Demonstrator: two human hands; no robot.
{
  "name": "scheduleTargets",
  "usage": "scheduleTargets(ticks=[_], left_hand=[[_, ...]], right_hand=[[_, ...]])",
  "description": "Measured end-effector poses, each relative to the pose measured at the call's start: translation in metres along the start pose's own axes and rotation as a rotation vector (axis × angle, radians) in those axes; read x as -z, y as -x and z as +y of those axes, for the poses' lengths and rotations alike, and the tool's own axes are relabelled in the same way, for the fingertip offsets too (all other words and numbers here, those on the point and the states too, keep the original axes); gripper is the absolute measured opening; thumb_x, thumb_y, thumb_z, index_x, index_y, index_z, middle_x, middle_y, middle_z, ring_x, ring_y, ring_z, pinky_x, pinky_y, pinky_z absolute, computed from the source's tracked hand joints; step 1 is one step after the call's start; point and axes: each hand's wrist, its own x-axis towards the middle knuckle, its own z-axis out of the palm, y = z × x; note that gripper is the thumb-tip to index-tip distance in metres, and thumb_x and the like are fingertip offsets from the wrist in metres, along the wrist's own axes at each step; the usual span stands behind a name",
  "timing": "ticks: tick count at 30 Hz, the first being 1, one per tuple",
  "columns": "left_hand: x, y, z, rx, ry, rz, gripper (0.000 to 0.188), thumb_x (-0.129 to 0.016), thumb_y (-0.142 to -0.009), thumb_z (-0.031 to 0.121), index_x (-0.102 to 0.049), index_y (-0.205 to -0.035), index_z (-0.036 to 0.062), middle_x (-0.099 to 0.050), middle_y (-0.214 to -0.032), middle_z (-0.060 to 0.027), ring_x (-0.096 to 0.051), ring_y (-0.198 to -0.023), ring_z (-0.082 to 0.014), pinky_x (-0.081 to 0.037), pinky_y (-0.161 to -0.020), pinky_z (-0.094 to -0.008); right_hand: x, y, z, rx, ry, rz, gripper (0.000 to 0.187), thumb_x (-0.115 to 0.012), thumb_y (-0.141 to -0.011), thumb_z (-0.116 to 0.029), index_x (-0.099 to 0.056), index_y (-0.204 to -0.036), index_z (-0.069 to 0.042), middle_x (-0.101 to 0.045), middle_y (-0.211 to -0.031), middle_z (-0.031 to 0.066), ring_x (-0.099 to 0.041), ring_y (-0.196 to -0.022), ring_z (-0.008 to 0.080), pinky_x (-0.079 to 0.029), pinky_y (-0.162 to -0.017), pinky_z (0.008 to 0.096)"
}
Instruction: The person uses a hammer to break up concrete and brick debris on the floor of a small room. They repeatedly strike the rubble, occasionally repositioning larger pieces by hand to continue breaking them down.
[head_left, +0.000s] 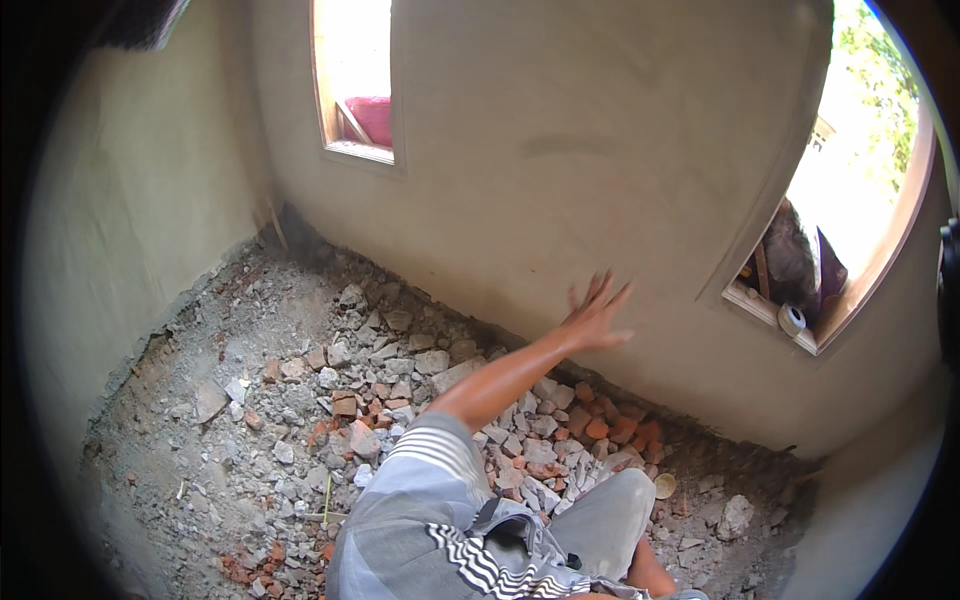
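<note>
One arm reaches up from the lower middle of the frame, and its hand (597, 312) is wide open, fingers spread, holding nothing. It is up against or just in front of the grey wall (560, 180) in the middle of the frame; I cannot tell if it touches. I cannot be sure which hand it is, though it looks like the right one. The other hand does not show at all.

Below the arm, the floor is covered with a rubble pile (400, 400) that fills the lower left and middle of the frame. The person's knee in grey shorts (600, 520) is bent right over it.

What could go wrong? The rubble is loose and bumpy, so a foot or knee could slip and the person could tip over (the open hand by the wall may help with balance). The broken bits have sharp edges and could scrape bare skin. The dust looks thick too.

The wall looks smooth and flat, like dried plaster. The rubble is grey chunks of concrete mixed with orange-red brick pieces (610, 425), all jagged and different shapes. A window opening (355, 80) at the upper left has a wooden frame. Another opening (850, 200) at the right has a small roll of tape (792, 320) on its sill.
</note>
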Motion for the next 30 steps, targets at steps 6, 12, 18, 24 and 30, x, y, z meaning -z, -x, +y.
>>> scheduleTargets(ticks=[6, 12, 18, 24, 30], left_hand=[[-0.043, 0.227, -0.133, 0.575, 0.012, -0.324, 0.099, -0.070, -0.076, 0.064, -0.030, -0.156, 0.0220, -0.016, -0.161, -0.0276, -0.016, -0.146, -0.0534, -0.008, -0.108, -0.0774], [-0.076, 0.397, -0.196, 1.085, 0.118, -0.609, 0.094, -0.065, -0.080, 0.068, -0.035, -0.154, 0.0176, -0.024, -0.162, -0.0209, -0.020, -0.147, -0.0496, -0.010, -0.112, -0.0758], [-0.090, 0.538, -0.202, 1.367, 0.190, -0.251, 0.092, -0.067, -0.081, 0.062, -0.035, -0.153, 0.0127, -0.019, -0.160, -0.0283, -0.018, -0.146, -0.0536, -0.012, -0.113, -0.0729], [-0.083, 0.640, -0.195, 1.579, 0.276, -0.227, 0.096, -0.073, -0.077, 0.057, -0.038, -0.150, 0.0058, -0.028, -0.155, -0.0338, -0.024, -0.147, -0.0468, -0.025, -0.119, -0.0547], [-0.084, 0.637, -0.195, 1.606, 0.230, -0.109, 0.102, -0.076, -0.074, 0.055, -0.034, -0.150, 0.0005, -0.036, -0.151, -0.0321, -0.032, -0.143, -0.0437, -0.032, -0.115, -0.0505]], right_hand=[[0.017, 0.009, 0.003, -0.001, 0.107, 0.028, 0.039, -0.066, -0.087, -0.028, -0.069, -0.114, 0.000, -0.068, -0.114, 0.0261, -0.065, -0.111, 0.0407, -0.053, -0.089, 0.0483], [0.040, 0.013, -0.013, 0.005, 0.218, 0.035, 0.038, -0.067, -0.087, -0.027, -0.069, -0.112, 0.001, -0.068, -0.114, 0.0262, -0.065, -0.111, 0.0405, -0.053, -0.088, 0.0483], [0.059, 0.016, -0.021, -0.006, 0.298, 0.049, 0.036, -0.067, -0.086, -0.026, -0.070, -0.110, 0.001, -0.068, -0.114, 0.0263, -0.065, -0.112, 0.0403, -0.054, -0.088, 0.0484], [0.081, 0.003, -0.013, -0.032, 0.306, 0.094, 0.035, -0.068, -0.085, -0.026, -0.071, -0.108, 0.001, -0.068, -0.114, 0.0264, -0.065, -0.112, 0.0401, -0.054, -0.088, 0.0484], [0.088, -0.021, 0.010, -0.115, 0.151, 0.217, 0.030, -0.067, -0.083, -0.017, -0.071, -0.103, 0.004, -0.068, -0.115, 0.0273, -0.065, -0.114, 0.0396, -0.055, -0.087, 0.0497]])
